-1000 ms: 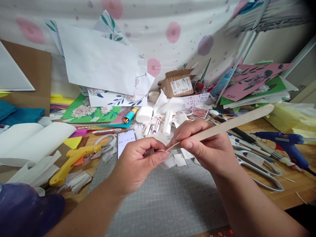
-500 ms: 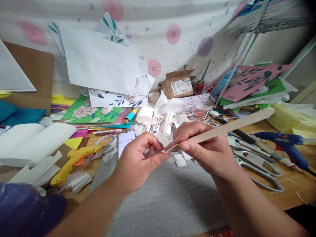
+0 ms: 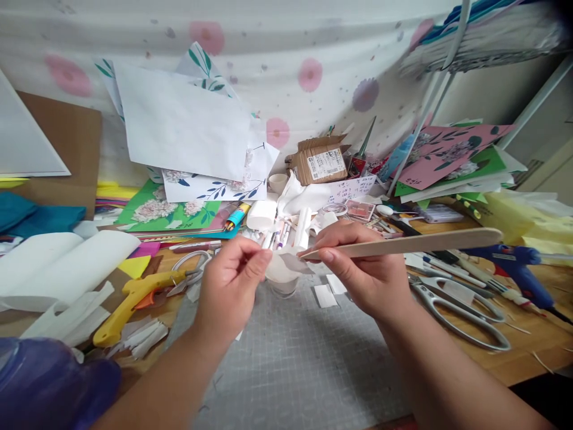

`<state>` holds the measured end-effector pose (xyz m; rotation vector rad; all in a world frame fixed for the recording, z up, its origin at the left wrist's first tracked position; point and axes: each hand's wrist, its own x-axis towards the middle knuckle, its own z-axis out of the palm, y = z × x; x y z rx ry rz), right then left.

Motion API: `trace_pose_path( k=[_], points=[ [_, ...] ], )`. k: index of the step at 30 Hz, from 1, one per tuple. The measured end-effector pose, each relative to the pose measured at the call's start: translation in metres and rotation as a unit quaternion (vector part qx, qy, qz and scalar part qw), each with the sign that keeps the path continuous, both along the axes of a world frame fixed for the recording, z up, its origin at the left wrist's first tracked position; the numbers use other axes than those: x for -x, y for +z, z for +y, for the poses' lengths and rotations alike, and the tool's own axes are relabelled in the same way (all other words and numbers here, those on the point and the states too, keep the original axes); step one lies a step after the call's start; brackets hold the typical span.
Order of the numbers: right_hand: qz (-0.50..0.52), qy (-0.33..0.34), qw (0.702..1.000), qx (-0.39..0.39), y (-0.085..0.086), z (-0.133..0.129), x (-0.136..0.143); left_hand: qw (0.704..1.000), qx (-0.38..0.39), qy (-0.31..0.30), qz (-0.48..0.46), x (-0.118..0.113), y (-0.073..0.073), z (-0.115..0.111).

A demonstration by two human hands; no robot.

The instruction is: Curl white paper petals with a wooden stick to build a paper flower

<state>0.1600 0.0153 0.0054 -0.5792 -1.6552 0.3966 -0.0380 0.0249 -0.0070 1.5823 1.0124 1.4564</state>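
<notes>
My right hand (image 3: 364,275) holds a flat wooden craft stick (image 3: 416,242) between thumb and fingers, its broad end pointing right. By the stick's left tip hangs a thin white paper piece (image 3: 295,263), at my right fingertips. My left hand (image 3: 235,280) is pinched closed just left of this piece, apart from it; whatever it might hold is hidden. Below and between the hands a small pale cup (image 3: 284,283) stands on the grey cutting mat (image 3: 304,364), partly covered by the paper. Small white paper squares (image 3: 325,295) lie on the mat beside my right hand.
Scissors (image 3: 461,310) and a blue glue gun (image 3: 519,269) lie at the right. A yellow glue gun (image 3: 134,298), paper scraps (image 3: 143,337) and a white roll (image 3: 89,257) are at the left. Markers, a cardboard box (image 3: 317,158) and flower-decorated sheets (image 3: 452,152) crowd the back.
My hands have moved apart, my left hand shifting left, away from the stick's tip. The stick has tipped closer to level. The cup and the paper piece now show between the hands.
</notes>
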Motion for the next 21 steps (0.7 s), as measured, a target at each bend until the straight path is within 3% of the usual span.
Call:
trace_pose_path(
  k=[5,12,21],
  points=[
    [-0.06,0.006,0.998,-0.037,-0.001,-0.003,0.005,0.993,0.075,-0.075,0.051,-0.007,0.007,-0.012],
    [-0.095,-0.002,0.994,-0.062,-0.003,-0.003,0.009,0.984,0.161,-0.069,-0.023,-0.012,0.003,-0.012],
    [-0.083,-0.001,0.996,-0.041,-0.005,-0.001,0.007,0.975,0.182,-0.104,-0.074,-0.013,0.002,-0.011]
  ],
)
